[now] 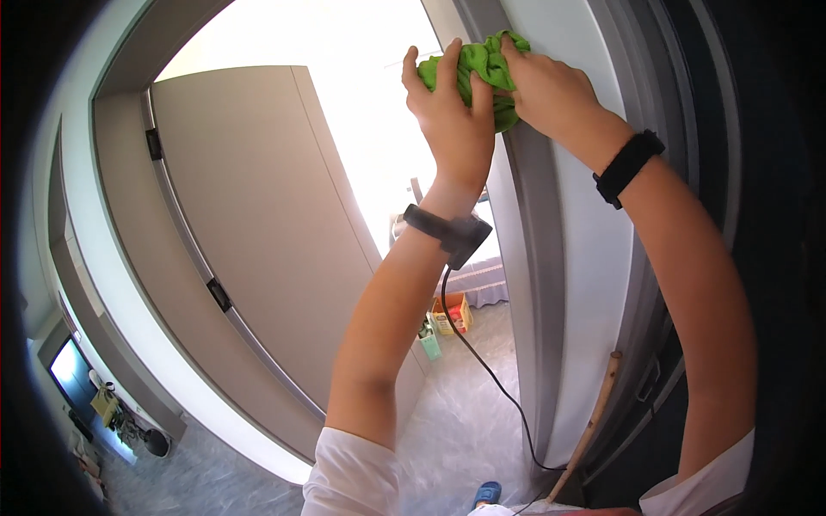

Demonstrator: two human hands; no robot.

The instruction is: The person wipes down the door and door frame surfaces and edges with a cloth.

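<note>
Both my arms reach up to a bunched green cloth (475, 62) at the grey door frame (532, 224). My left hand (456, 125) is on the cloth's left part, its fingers bent around it. On the cloth's right end, my right hand (555, 96) grips with bent fingers, the thumb side partly hidden. The cloth hangs in crumpled folds between the two hands, and a lower fold shows beside the frame. Each wrist wears a black strap (628, 168); the left one carries a small black device (465, 240) with a cable.
A beige door (249, 206) stands open on the left, with black hinges (219, 294). Through the doorway are a yellow crate (453, 315) and a green basket (431, 346) on the grey floor (465, 387). A wooden stick (594, 421) leans at the lower right; the black cable (490, 370) hangs down.
</note>
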